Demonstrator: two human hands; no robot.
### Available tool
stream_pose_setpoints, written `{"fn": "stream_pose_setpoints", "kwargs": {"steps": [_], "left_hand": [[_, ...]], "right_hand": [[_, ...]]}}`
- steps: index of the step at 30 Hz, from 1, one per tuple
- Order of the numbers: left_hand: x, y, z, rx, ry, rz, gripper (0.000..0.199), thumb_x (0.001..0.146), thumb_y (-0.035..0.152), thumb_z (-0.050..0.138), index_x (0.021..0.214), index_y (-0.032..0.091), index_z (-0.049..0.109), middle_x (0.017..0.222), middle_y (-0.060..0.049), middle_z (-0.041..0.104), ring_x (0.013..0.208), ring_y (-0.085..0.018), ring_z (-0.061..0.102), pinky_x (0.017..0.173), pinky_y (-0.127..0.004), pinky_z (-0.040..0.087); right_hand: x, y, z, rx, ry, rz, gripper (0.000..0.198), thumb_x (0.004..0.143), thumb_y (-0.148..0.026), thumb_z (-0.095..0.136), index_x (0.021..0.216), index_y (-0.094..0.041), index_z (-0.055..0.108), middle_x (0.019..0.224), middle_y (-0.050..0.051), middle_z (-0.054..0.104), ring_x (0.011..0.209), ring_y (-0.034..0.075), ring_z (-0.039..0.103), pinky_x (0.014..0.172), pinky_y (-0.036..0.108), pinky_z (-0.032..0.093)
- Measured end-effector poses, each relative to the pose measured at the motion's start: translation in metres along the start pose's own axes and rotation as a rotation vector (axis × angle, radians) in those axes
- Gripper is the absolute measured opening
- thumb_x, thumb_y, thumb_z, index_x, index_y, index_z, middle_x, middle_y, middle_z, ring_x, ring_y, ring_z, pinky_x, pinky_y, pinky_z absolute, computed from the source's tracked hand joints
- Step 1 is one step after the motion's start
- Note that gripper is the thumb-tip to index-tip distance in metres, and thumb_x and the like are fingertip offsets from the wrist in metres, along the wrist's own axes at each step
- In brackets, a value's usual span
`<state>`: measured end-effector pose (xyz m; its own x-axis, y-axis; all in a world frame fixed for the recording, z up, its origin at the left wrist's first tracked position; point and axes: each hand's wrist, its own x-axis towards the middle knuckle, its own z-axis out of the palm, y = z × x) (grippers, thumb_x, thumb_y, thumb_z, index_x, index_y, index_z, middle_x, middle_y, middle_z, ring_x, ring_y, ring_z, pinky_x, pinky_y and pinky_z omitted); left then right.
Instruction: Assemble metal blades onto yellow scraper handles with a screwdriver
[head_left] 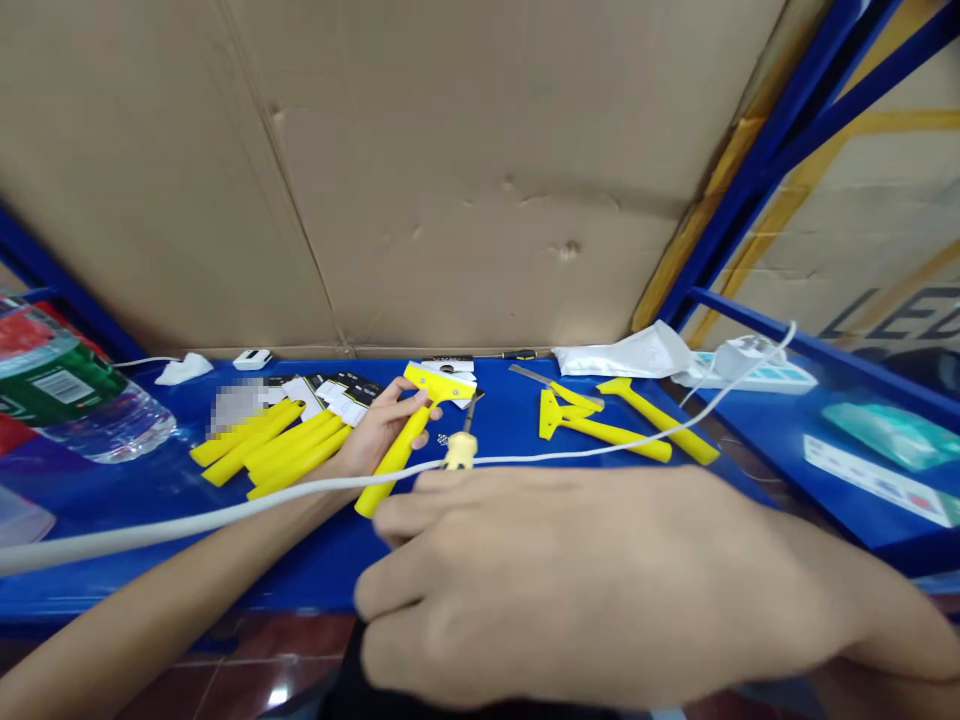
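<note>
In my left hand [380, 425] is a yellow scraper [401, 443], its wide head with two screws pointing up and its handle slanting down to the left. My right hand [570, 580], large in the foreground, is closed around a screwdriver [459, 450] with a pale yellow handle. The screwdriver's shaft points up beside the right end of the scraper head; whether the tip touches anything I cannot tell. Several small screws [442, 439] lie on the blue shelf just beyond the hands. Behind the scraper head lies a black and white card [448, 364].
A white cable [315, 487] crosses in front of me. Yellow handles [277, 445] and cards lie at left, more yellow scrapers [619, 436] at right. A water bottle [67, 385] stands far left. A white bag [626, 352] and power strip [757, 368] lie at the back right.
</note>
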<state>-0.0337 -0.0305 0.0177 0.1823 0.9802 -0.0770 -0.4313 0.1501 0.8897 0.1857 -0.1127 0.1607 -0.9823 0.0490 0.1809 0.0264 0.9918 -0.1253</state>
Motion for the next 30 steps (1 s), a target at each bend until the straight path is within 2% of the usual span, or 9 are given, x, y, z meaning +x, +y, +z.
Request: {"fn": "stream_pose_setpoints", "kwargs": {"steps": [1, 3, 5, 8, 12, 14, 17, 21, 30], "left_hand": [[0.0, 0.0, 0.001, -0.011, 0.01, -0.003, 0.04, 0.083, 0.023, 0.087, 0.1, 0.023, 0.051, 0.083, -0.002, 0.069, 0.059, -0.014, 0.064, 0.046, -0.021, 0.049], [-0.001, -0.002, 0.002, -0.032, 0.03, 0.012, 0.039, 0.083, 0.019, 0.086, 0.101, 0.023, 0.052, 0.086, -0.002, 0.07, 0.066, -0.016, 0.068, 0.049, -0.02, 0.049], [-0.001, -0.002, 0.003, -0.045, 0.03, 0.044, 0.039, 0.083, 0.015, 0.085, 0.103, 0.022, 0.053, 0.089, -0.003, 0.07, 0.074, -0.017, 0.07, 0.05, -0.019, 0.048], [0.001, -0.003, 0.001, -0.061, -0.008, 0.063, 0.038, 0.084, 0.016, 0.084, 0.104, 0.022, 0.052, 0.09, -0.004, 0.069, 0.073, -0.016, 0.069, 0.046, -0.018, 0.045], [0.004, -0.002, -0.002, -0.069, -0.028, 0.025, 0.036, 0.089, 0.022, 0.083, 0.103, 0.022, 0.05, 0.088, -0.004, 0.069, 0.057, -0.01, 0.059, 0.046, -0.017, 0.045], [0.004, -0.001, -0.003, -0.05, -0.022, -0.002, 0.035, 0.09, 0.024, 0.082, 0.102, 0.022, 0.049, 0.085, -0.003, 0.068, 0.054, -0.009, 0.057, 0.045, -0.017, 0.044], [0.003, -0.001, -0.003, -0.04, -0.003, -0.002, 0.037, 0.091, 0.025, 0.082, 0.1, 0.023, 0.047, 0.086, -0.004, 0.068, 0.057, -0.011, 0.06, 0.047, -0.017, 0.045], [0.001, -0.002, -0.001, -0.019, -0.016, 0.031, 0.034, 0.092, 0.024, 0.081, 0.102, 0.023, 0.048, 0.087, -0.004, 0.068, 0.06, -0.011, 0.062, 0.053, -0.019, 0.05], [0.006, -0.007, -0.003, -0.026, -0.005, 0.048, 0.037, 0.09, 0.03, 0.083, 0.1, 0.022, 0.048, 0.083, -0.004, 0.069, 0.055, -0.01, 0.058, 0.05, -0.018, 0.044]], "right_hand": [[-0.004, 0.009, -0.012, 0.038, -0.102, -0.097, 0.024, 0.094, -0.007, 0.073, 0.084, -0.029, 0.074, 0.105, -0.009, 0.082, 0.099, 0.011, 0.073, 0.094, 0.021, 0.06], [-0.013, 0.031, -0.027, 0.257, -0.111, -0.121, 0.041, 0.096, 0.01, 0.055, 0.086, -0.025, 0.073, 0.1, -0.005, 0.082, 0.098, 0.011, 0.073, 0.097, 0.025, 0.057], [-0.022, 0.058, -0.031, 0.493, -0.039, -0.075, 0.036, 0.102, 0.003, 0.054, 0.086, -0.022, 0.074, 0.095, 0.002, 0.081, 0.092, 0.014, 0.075, 0.091, 0.03, 0.059], [-0.03, 0.101, -0.016, 0.671, 0.296, -0.069, 0.021, 0.102, -0.019, 0.07, 0.081, -0.02, 0.074, 0.091, 0.006, 0.078, 0.085, 0.018, 0.072, 0.081, 0.035, 0.059], [-0.024, 0.131, 0.018, 0.628, 1.034, 0.032, 0.02, 0.092, -0.034, 0.085, 0.082, -0.023, 0.072, 0.089, 0.004, 0.07, 0.082, 0.019, 0.066, 0.077, 0.035, 0.057], [-0.02, 0.131, 0.031, 0.531, 1.187, 0.105, 0.022, 0.092, -0.039, 0.084, 0.082, -0.024, 0.071, 0.09, 0.004, 0.07, 0.086, 0.021, 0.067, 0.081, 0.039, 0.058], [-0.017, 0.123, 0.042, 0.433, 1.206, 0.157, 0.022, 0.096, -0.042, 0.079, 0.084, -0.025, 0.071, 0.091, 0.006, 0.07, 0.087, 0.023, 0.068, 0.082, 0.042, 0.058], [-0.013, 0.116, 0.049, 0.436, 1.199, 0.106, 0.018, 0.098, -0.036, 0.077, 0.084, -0.025, 0.072, 0.09, 0.005, 0.07, 0.083, 0.022, 0.067, 0.076, 0.039, 0.057], [-0.009, 0.116, 0.054, 0.473, 1.178, 0.121, 0.017, 0.097, -0.035, 0.079, 0.084, -0.024, 0.074, 0.089, 0.005, 0.071, 0.082, 0.021, 0.067, 0.074, 0.038, 0.057]]}}
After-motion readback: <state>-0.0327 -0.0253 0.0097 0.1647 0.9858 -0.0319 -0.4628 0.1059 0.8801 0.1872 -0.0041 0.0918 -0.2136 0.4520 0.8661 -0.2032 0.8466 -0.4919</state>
